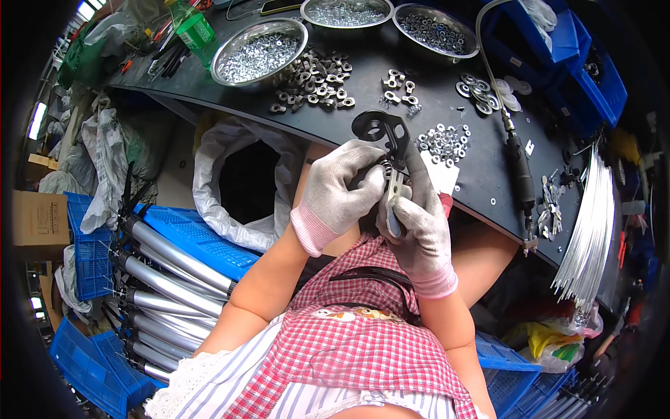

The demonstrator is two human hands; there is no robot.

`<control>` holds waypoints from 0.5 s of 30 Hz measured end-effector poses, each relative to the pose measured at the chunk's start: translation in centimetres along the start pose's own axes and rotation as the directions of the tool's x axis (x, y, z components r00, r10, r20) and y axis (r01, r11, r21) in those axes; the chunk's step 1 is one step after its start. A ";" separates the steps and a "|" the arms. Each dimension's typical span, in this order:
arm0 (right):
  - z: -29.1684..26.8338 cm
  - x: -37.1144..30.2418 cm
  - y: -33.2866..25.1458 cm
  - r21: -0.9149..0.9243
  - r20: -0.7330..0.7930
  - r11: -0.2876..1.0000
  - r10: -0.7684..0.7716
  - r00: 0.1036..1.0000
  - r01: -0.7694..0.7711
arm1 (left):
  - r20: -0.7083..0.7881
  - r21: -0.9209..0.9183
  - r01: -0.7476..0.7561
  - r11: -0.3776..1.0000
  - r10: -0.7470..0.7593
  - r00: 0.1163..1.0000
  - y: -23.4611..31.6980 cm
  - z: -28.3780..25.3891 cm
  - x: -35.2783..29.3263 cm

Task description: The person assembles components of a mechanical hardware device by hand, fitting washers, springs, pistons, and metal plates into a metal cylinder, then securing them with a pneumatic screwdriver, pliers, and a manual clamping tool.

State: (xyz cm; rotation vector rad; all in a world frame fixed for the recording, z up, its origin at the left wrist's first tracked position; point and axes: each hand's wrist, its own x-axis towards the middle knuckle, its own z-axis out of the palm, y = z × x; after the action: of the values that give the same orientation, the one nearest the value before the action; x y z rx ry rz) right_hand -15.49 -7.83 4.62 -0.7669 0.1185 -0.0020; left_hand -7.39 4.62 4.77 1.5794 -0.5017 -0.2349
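Observation:
Both hands wear pale knit gloves with pink cuffs and meet in front of the table edge. My right hand (pixel 424 227) is closed around a silver metal lever (pixel 393 192), its thumb pressed along it. A black metal bracket (pixel 399 138) with a round ring-like end rises from the lever's top. My left hand (pixel 340 187) pinches with thumb and fingers beside a small coil spring (pixel 386 166) at the joint of bracket and lever. Whether the spring is seated there cannot be seen.
On the dark table (pixel 481 185) lie metal nuts (pixel 317 80), washers (pixel 444 143) and steel bowls (pixel 259 52) of small parts. A hanging air screwdriver (pixel 518 164) and a bundle of thin rods (pixel 590 230) are to the right. Left stand a lined bin (pixel 209 195) and silver tubes (pixel 174 279).

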 end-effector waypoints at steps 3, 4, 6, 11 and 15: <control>0.2 0.2 0.1 -0.003 -0.017 1.000 0.008 1.000 -0.008 | 0.001 0.042 -0.048 0.998 0.048 0.999 -0.6 -0.2 0.2; 0.0 0.2 0.2 0.033 -0.006 0.999 0.030 1.000 -0.029 | 0.000 0.042 -0.047 0.998 0.047 0.999 -0.8 -0.3 0.2; -0.2 0.3 0.2 0.068 0.005 0.996 0.050 0.999 -0.050 | -0.024 0.143 -0.162 0.976 0.167 0.986 -1.2 -0.4 0.2; 0.7 0.4 -0.4 -0.042 -0.015 0.999 -0.010 1.000 0.009 | -0.019 0.123 -0.051 0.991 0.054 0.998 -0.2 -0.1 -0.5; 0.9 0.6 0.2 -0.242 -0.050 0.961 -0.149 0.988 0.133 | 0.011 -0.088 0.127 0.988 -0.127 0.992 -0.1 0.4 -1.0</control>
State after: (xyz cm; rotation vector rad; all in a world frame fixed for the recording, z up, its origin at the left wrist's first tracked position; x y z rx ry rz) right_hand -14.83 -7.03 5.06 -1.0151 0.1294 -0.1521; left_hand -8.41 4.68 4.51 1.5265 -0.3899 -0.3539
